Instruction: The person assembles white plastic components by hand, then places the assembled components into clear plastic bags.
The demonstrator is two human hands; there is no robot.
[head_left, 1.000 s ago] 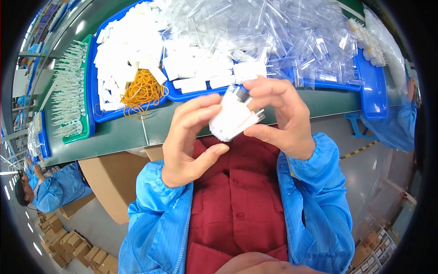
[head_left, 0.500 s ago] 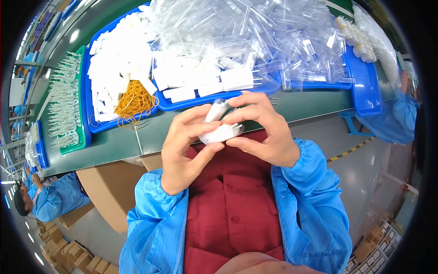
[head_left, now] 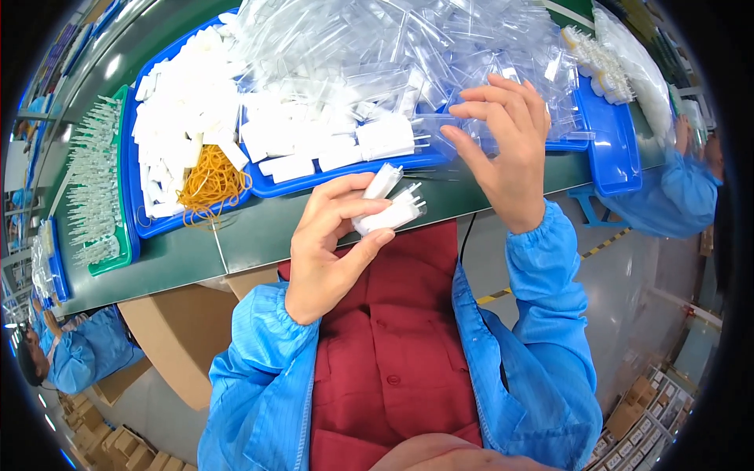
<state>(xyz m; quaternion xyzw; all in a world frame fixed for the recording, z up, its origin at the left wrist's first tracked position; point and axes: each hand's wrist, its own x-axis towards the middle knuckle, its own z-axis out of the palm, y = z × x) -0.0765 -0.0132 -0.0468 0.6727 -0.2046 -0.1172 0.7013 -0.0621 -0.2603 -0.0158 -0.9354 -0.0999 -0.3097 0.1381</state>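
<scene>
In my left hand [head_left: 326, 247] are white plastic plugs [head_left: 393, 213] with metal pins at their ends, pinched between thumb and fingers in front of my chest. A clear film seems to wrap the lower ones. My right hand [head_left: 509, 149] is raised over the front of the heap of clear plastic sleeves [head_left: 361, 47], its thumb and fingers apart and nothing visibly gripped. Between the two hands, a blue tray [head_left: 275, 188] carries more white plugs [head_left: 385, 137], some with pins pointing right.
A tangle of orange rubber bands [head_left: 212, 177] lies among white pieces [head_left: 181, 102] in the left blue tray. Beyond it is a green tray [head_left: 126, 251] beside rows of small pale parts [head_left: 94, 180]. A small blue tray [head_left: 616, 161] sits right. Below the bench is a cardboard box [head_left: 177, 330]. Co-workers sit both sides.
My right hand has let go of the plugs and moved up and right to the clear sleeves. My left hand keeps holding the plugs. The view has shifted slightly.
</scene>
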